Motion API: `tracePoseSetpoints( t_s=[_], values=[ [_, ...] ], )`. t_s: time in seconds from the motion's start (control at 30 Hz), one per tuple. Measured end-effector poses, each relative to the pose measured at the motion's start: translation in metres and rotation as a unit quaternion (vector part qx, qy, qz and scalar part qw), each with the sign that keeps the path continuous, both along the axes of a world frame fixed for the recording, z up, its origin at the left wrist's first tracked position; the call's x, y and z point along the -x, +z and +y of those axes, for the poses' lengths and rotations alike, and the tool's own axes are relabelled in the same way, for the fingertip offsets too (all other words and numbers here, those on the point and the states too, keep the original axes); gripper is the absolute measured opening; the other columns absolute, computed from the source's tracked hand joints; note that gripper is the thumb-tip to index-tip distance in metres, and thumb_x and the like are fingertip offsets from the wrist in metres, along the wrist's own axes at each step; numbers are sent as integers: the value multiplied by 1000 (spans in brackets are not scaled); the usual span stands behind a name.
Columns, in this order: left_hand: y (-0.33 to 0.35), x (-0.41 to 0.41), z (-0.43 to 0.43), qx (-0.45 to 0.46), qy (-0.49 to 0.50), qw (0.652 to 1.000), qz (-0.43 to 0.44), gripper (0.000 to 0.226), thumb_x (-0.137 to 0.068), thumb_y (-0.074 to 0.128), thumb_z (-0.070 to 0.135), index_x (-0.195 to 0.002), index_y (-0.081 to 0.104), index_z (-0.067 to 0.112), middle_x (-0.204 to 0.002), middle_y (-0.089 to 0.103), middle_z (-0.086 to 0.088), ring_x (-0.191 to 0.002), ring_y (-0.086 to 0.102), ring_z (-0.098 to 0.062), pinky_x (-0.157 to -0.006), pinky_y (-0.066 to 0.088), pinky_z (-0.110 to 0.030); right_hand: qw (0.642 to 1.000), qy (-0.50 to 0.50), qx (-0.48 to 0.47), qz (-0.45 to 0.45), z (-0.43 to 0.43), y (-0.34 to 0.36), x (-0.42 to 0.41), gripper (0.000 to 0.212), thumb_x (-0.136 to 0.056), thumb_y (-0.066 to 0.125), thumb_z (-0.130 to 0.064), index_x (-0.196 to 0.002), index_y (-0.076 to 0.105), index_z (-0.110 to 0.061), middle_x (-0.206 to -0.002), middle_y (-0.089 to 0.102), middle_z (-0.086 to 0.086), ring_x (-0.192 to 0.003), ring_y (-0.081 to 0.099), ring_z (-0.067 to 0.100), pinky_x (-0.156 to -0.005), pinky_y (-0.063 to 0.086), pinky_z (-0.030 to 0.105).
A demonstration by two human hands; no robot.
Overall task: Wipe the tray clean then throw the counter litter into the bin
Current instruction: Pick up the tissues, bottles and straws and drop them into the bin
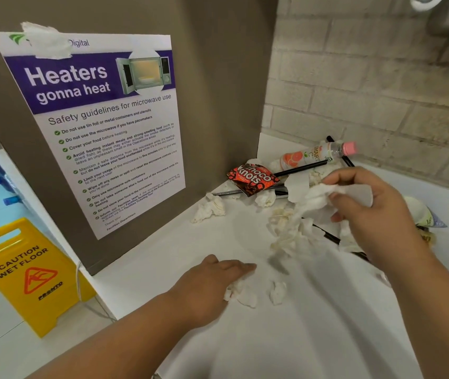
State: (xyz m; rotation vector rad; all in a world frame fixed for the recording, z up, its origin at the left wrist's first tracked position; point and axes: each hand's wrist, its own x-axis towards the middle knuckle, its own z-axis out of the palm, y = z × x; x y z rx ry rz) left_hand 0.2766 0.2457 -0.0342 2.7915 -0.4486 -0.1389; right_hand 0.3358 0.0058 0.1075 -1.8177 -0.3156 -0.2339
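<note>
- The right hand (365,203) is hovering over the litter pile, its fingers and thumb pinching a crumpled white tissue (324,195).
- The left hand (212,283) is lying palm down on the white counter (163,274), covering a wad (241,292) that is sticking out from under the palm. I cannot tell whether the fingers are closing on it or only resting there.
- The tray (304,167) is sitting in the back corner of the counter, against the tiled wall (368,91). Only bits of its black rim are showing, since stained tissues are lying heaped across it.
- A clear bottle (313,155) with a pink cap is lying on its side at the far end of the tray. Its label is reading "SMART C", beside a picture of cut citrus.
- A red and brown wrapper (252,179) marked "choco knots" is lying flat by the tray's left end, near the bottle.
- More tissue is lying loose on the counter: one ball (209,207) by the grey panel, and a small scrap (277,292) just beside the left hand.
- A pale packet (422,214) is peeking out behind the right hand; its print is too small to read.
- A poster (94,127) is hanging taped to the grey panel, reading "Heaters gonna heat" and "Safety guidelines for microwave use", with a microwave pictured and ticked rules below.
- A yellow floor sign (26,272) is standing at the lower left, reading "CAUTION WET FLOOR" and "PRONTO".
</note>
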Motion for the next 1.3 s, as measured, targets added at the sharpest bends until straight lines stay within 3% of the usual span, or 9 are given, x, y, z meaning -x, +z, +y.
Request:
tracePoseSetpoints(
  t_s=[0.2,0.33,0.4,0.47,0.57,0.7,1.03,1.2,1.3],
  values=[
    [3,-1,0,-20,-22,999,-14,57,-89,46,16,-138,37,44,-131,39,17,-92,27,-7,-80,38,-21,997,29,57,32,-5,12,-1,33,-81,48,5,-74,67,-21,-69,64,-4,-57,54,10,-58,45,27],
    [9,-1,-3,-31,-14,999,-3,49,-88,48,16,-132,44,38,-125,42,15,-102,38,-12,-79,41,-23,963,77,234,114,0,-15,-2,34,-82,49,2,-74,65,-27,-78,67,15,-56,51,20,-41,38,22],
    [12,-1,-5,-43,-11,999,-6,44,-88,47,16,-128,46,36,-124,42,14,-104,40,-13,-77,42,-24,922,111,358,102,5,-41,-3,33,-85,53,-8,-80,60,-39,-102,65,7,-75,59,19,-62,50,27],
    [15,0,-6,-54,-4,999,0,42,-89,48,18,-127,46,34,-126,40,12,-105,41,-15,-77,43,-26,867,160,464,85,11,-64,3,29,-86,59,-28,-103,52,-50,-125,50,-10,-110,50,14,-91,45,28],
    [18,-2,-9,-78,3,997,18,43,-88,49,17,-129,43,31,-127,35,7,-104,43,-18,-77,45,-30,818,188,538,79,17,-87,18,67,-80,58,-59,-138,25,-51,-140,28,-13,-125,29,16,-98,41,31],
    [22,-7,-12,-101,9,994,50,39,-88,53,18,-126,46,24,-126,34,4,-99,47,-21,-83,48,-37,819,159,552,15,24,-106,33,72,-79,54,-65,-139,16,-53,-137,26,-11,-120,29,18,-92,44,29],
    [24,-16,-8,-60,41,994,87,30,-88,54,36,-115,46,27,-110,48,5,-98,55,-20,-85,48,-39,852,136,503,-57,31,-125,34,30,-93,47,-43,-118,49,-28,-117,42,-7,-104,43,15,-77,42,26],
    [25,-14,-13,-90,58,991,75,17,-85,55,26,-98,45,23,-93,45,5,-82,50,-18,-72,42,-30,870,195,447,-68,30,-126,28,71,-89,55,-32,-145,13,-45,-140,22,-17,-116,40,13,-86,46,26],
    [21,-11,-14,-76,82,991,72,22,-83,58,33,-100,49,25,-91,43,8,-83,53,-16,-73,45,-30,856,242,448,-90,36,-127,24,75,-88,52,-19,-143,12,-51,-135,32,-21,-108,40,11,-83,45,25]
  ],
)
